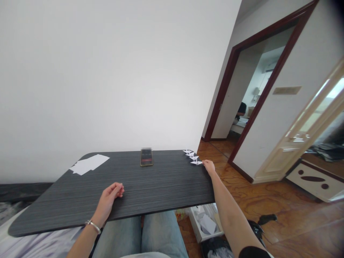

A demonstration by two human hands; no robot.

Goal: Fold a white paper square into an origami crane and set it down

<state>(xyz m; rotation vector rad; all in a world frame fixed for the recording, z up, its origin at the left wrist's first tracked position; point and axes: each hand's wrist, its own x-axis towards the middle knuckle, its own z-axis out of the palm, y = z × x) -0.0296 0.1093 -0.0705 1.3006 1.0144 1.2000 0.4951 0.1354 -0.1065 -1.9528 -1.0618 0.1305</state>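
Several white folded paper cranes [190, 154] stand in a row at the far right corner of the dark table [150, 182]. My right hand [209, 166] is at the table's right edge, its fingers pinched at the wing tip of the nearest paper crane [196, 163]. My left hand [112, 193], with a bracelet on its wrist, rests over the front part of the table. Its fingers are curled closed, and nothing shows in them.
White paper sheets [90, 164] lie at the table's back left. A phone [146, 157] stands at the back middle, near the wall. Below the table's right front, a white box [205, 224] holds paper. A doorway [242, 82] opens to the right.
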